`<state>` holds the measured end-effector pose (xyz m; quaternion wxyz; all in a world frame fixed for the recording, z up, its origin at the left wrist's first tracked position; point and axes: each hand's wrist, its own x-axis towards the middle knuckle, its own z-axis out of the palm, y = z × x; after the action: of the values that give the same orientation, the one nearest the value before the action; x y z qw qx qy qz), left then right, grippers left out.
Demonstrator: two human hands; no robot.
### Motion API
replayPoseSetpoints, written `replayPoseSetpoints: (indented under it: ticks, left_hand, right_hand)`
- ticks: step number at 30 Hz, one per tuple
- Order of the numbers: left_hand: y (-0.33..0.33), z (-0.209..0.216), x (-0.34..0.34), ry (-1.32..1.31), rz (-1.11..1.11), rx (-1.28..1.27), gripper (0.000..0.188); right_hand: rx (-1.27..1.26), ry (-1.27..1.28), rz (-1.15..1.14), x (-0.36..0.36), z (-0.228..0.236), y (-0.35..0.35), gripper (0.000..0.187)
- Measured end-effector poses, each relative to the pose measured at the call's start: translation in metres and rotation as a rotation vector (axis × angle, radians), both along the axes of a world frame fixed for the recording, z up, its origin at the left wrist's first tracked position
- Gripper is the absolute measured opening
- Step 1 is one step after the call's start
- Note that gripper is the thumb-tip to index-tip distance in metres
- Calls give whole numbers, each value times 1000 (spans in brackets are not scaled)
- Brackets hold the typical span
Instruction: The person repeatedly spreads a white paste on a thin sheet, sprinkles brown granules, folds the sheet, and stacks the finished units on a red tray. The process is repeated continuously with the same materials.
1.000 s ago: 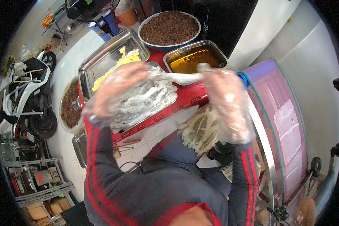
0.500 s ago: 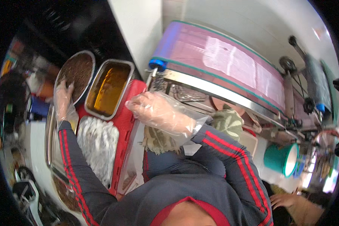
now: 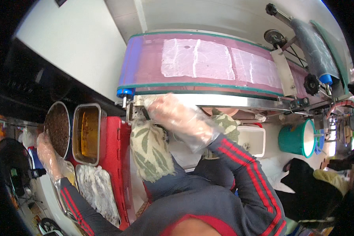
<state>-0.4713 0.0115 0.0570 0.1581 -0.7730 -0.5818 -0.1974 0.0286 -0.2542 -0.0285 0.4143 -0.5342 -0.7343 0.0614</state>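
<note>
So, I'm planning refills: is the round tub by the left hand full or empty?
Looks full: brown crumbly material spans the round tub almost rim to rim; depth is hidden.

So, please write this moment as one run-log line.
left hand: gloved, by bowl of brown granules | right hand: gloved, in front of metal rail, contact unclear | nearby: pan of amber liquid

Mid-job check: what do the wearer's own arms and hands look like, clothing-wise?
The left hand and right hand each wear a loose, crinkled glove of clear plastic. Both arms have long dark grey sleeves with two red stripes running lengthwise.
</note>
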Motion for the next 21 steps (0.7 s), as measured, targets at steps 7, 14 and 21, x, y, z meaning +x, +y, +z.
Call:
replayPoseSetpoints:
  ticks: [7, 14, 21]
  left_hand:
    - [-24, 32, 168, -271, -427, 90, 16]
    - [48, -81, 408, -356, -818, -218, 19]
    - [62, -146, 554, -22, -725, 12, 21]
  right_hand:
    - [68, -311, -762, 229, -2, 33, 32]
    - [-617, -362, -978, 263, -14, 91, 23]
    - [-233, -135, -992, 243, -10, 88, 40]
